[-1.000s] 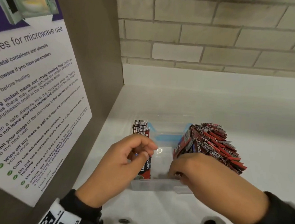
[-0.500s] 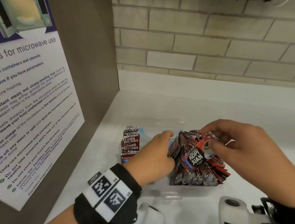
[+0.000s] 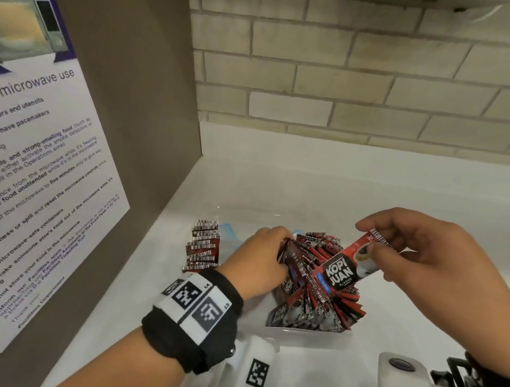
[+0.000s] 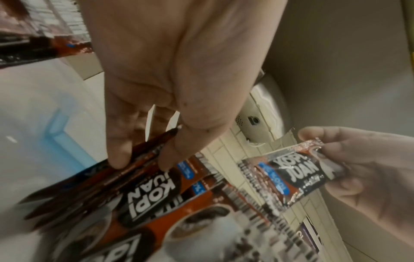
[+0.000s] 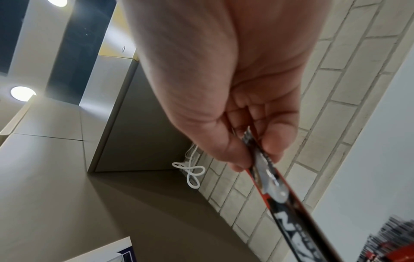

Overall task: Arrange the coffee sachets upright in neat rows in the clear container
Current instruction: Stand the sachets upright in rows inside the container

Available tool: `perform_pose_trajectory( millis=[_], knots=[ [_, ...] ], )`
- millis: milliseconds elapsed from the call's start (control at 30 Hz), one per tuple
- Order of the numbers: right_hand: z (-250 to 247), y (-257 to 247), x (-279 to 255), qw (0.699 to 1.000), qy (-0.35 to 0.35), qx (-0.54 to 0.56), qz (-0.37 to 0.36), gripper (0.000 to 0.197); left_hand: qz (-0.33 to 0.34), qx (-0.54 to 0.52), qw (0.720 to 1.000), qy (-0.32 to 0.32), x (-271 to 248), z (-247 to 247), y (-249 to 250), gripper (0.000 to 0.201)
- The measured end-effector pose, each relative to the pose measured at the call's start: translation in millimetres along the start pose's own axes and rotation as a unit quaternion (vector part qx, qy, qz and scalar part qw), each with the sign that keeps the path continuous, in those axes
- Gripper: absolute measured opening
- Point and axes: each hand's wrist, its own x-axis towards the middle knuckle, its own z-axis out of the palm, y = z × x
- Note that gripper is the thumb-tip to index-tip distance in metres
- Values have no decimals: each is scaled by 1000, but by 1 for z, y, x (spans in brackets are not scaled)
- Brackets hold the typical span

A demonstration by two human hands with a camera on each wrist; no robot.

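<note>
My right hand (image 3: 433,258) pinched one red-and-black foil coffee sachet (image 3: 347,267) by its top end between thumb and curled fingers, holding it tilted just above the right-hand bundle, while my left hand (image 3: 260,261) reached into the clear plastic container (image 3: 309,332) with its fingers (image 4: 118,156) closed on the left edge of that fanned, leaning bundle of sachets (image 3: 316,294). A shorter upright row of sachets (image 3: 204,246) stood at the container's left side on the white counter (image 3: 325,184), beside the brown panel bearing a microwave-use notice (image 3: 33,174).

Since a second ago the right hand (image 3: 427,257) has lifted one sachet (image 3: 350,268) clear of the fanned bundle (image 3: 309,293).
</note>
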Motion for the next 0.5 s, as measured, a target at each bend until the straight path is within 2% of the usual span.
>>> perform_pose_trajectory(
  millis=[167,367,500],
  knots=[
    [5,0,5,1000,-13,-5,-10,29,-15,-23,999,22,-4,-3,1,30],
    [8,-2,9,1000,-18,5,-16,28,-3,-1,999,53,-7,-9,1,41],
    [7,-1,9,1000,-12,10,-13,28,7,-3,999,47,-6,-5,8,42]
  ],
)
